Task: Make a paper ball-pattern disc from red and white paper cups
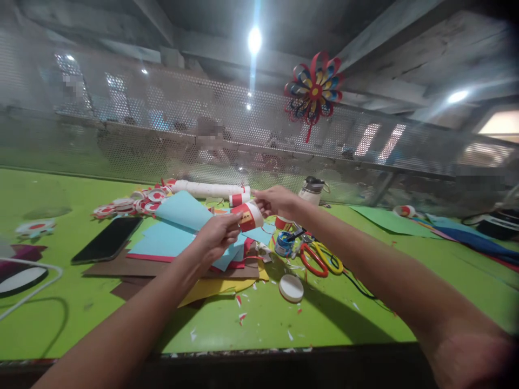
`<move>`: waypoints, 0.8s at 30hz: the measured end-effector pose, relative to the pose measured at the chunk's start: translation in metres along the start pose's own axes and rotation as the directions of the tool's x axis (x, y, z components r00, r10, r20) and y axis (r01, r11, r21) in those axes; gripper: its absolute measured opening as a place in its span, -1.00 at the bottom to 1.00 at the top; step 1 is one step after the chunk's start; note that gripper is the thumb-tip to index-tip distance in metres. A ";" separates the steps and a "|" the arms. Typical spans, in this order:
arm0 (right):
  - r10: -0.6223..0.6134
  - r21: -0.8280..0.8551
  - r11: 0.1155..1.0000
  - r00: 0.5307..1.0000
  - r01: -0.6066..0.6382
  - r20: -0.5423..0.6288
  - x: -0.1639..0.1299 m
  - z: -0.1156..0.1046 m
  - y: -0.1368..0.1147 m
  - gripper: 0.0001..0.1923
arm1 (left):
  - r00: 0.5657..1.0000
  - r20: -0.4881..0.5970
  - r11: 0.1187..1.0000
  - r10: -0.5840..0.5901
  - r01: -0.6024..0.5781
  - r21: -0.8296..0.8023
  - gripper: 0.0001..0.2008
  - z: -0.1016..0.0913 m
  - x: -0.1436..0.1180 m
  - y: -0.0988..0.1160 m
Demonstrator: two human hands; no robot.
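We see both arms stretched forward over the green counter (365, 302), lifting a small paper cup (250, 216) clear of the clutter so that both hands can work on it at once. The left hand (219, 233) closes its fingers around the cup's nearer end, thumb on top, steadying it from below and behind. The right hand (275, 201) pinches the far rim between thumb and fingertips, just above and beyond the cup; the two hands nearly meet across it. The cup is tilted on its side, its red band and a small yellow patch turned towards us, we judge for ease of inspection.

Beneath the hands lies a loose stack of coloured paper sheets (174, 237), within reach. To the right, well apart from the cup, rest the scissors (320, 259), a round white lid (291, 287) and a small open pot (284, 244). A dark phone (107, 239) lies to the left. A paper pinwheel (313, 91) hangs on the mesh screen behind.
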State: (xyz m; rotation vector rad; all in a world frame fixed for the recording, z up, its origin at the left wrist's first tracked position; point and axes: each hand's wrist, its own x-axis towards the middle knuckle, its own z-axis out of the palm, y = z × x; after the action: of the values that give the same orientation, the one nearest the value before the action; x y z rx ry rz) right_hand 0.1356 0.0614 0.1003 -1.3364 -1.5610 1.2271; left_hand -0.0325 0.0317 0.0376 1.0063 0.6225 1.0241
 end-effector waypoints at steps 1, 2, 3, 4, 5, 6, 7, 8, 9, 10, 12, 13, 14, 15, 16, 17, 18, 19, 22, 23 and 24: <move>-0.034 -0.013 0.999 0.999 0.035 0.014 -0.006 0.002 0.003 -0.64 | 1.000 -0.002 0.999 0.002 -0.002 -0.041 -0.67 -0.001 0.001 0.002; -0.067 -0.025 0.997 0.997 0.067 0.029 -0.012 0.005 0.006 -0.67 | 1.000 -0.005 0.997 0.004 -0.004 -0.077 -0.66 -0.002 0.003 0.003; -0.096 -0.033 0.995 0.994 0.098 0.044 -0.017 0.007 0.010 -0.71 | 1.000 -0.009 0.994 0.004 -0.005 -0.108 -0.65 -0.003 0.004 0.004; -0.125 -0.040 0.991 0.991 0.128 0.053 -0.022 0.009 0.015 -0.75 | 1.000 -0.010 0.991 0.005 -0.006 -0.134 -0.63 -0.003 0.005 0.005; -0.155 -0.048 0.986 0.986 0.158 0.052 -0.025 0.011 0.019 -0.77 | 1.000 -0.008 0.988 0.003 -0.004 -0.154 -0.62 -0.003 0.005 0.005; -0.184 -0.057 0.981 0.982 0.187 0.044 -0.026 0.011 0.023 -0.77 | 1.000 -0.005 0.985 0.000 0.000 -0.171 -0.62 -0.003 0.006 0.005; -0.212 -0.070 0.974 0.977 0.213 0.030 -0.027 0.011 0.026 -0.75 | 1.000 0.001 0.983 -0.006 0.006 -0.183 -0.62 -0.003 0.006 0.004; -0.236 -0.083 0.968 0.972 0.236 0.013 -0.026 0.011 0.028 -0.72 | 1.000 0.008 0.981 -0.014 0.015 -0.192 -0.63 -0.003 0.006 0.003; -0.254 -0.094 0.963 0.967 0.253 -0.002 -0.025 0.010 0.030 -0.70 | 1.000 0.016 0.980 -0.022 0.025 -0.198 -0.64 -0.002 0.006 0.002; -0.267 -0.102 0.959 0.964 0.265 -0.013 -0.024 0.008 0.030 -0.68 | 0.999 0.025 0.979 -0.031 0.036 -0.202 -0.66 -0.002 0.005 0.001; -0.279 -0.110 0.955 0.960 0.275 -0.026 -0.022 0.005 0.031 -0.67 | 0.998 0.045 0.977 -0.051 0.059 -0.203 -0.68 -0.001 0.004 0.000; -0.281 -0.113 0.955 0.959 0.276 -0.031 -0.021 0.004 0.030 -0.66 | 0.997 0.054 0.977 -0.060 0.070 -0.200 -0.68 0.000 0.004 -0.001; -0.283 -0.117 0.954 0.959 0.277 -0.036 -0.021 0.003 0.030 -0.65 | 0.996 0.061 0.978 -0.068 0.079 -0.195 -0.66 0.000 0.004 -0.002; -0.285 -0.125 0.952 0.958 0.278 -0.041 -0.022 0.003 0.030 -0.63 | 0.995 0.064 0.978 -0.073 0.084 -0.189 -0.64 0.001 0.003 -0.003; -0.290 -0.136 0.950 0.956 0.282 -0.047 -0.023 0.002 0.030 -0.62 | 0.995 0.064 0.979 -0.077 0.088 -0.181 -0.63 0.001 0.003 -0.004; -0.297 -0.150 0.946 0.954 0.286 -0.051 -0.024 0.001 0.030 -0.62 | 0.995 0.060 0.981 -0.079 0.088 -0.173 -0.63 0.001 0.003 -0.005; -0.306 -0.168 0.941 0.951 0.293 -0.054 -0.025 0.001 0.030 -0.61 | 0.995 0.054 0.983 -0.079 0.087 -0.163 -0.64 0.001 0.003 -0.005; -0.316 -0.187 0.935 0.947 0.301 -0.056 -0.025 0.000 0.030 -0.60 | 0.996 0.047 0.985 -0.077 0.084 -0.153 -0.64 0.001 0.003 -0.006; -0.347 -0.248 0.913 0.936 0.324 -0.055 -0.026 -0.003 0.030 -0.59 | 0.997 0.034 0.989 -0.068 0.072 -0.127 -0.67 0.001 0.003 -0.008; -0.355 -0.269 0.906 0.933 0.328 -0.056 -0.026 -0.004 0.029 -0.59 | 0.997 0.035 0.990 -0.065 0.068 -0.122 -0.67 0.001 0.003 -0.009; -0.362 -0.290 0.898 0.931 0.331 -0.057 -0.026 -0.005 0.028 -0.60 | 0.997 0.038 0.991 -0.063 0.067 -0.118 -0.66 0.002 0.003 -0.009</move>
State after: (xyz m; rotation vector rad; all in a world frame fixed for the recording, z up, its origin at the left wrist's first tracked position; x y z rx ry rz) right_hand 0.1533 0.0370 0.0761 -1.1986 -1.8442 0.7241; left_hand -0.0263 0.0322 0.0299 0.8911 0.5561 0.9735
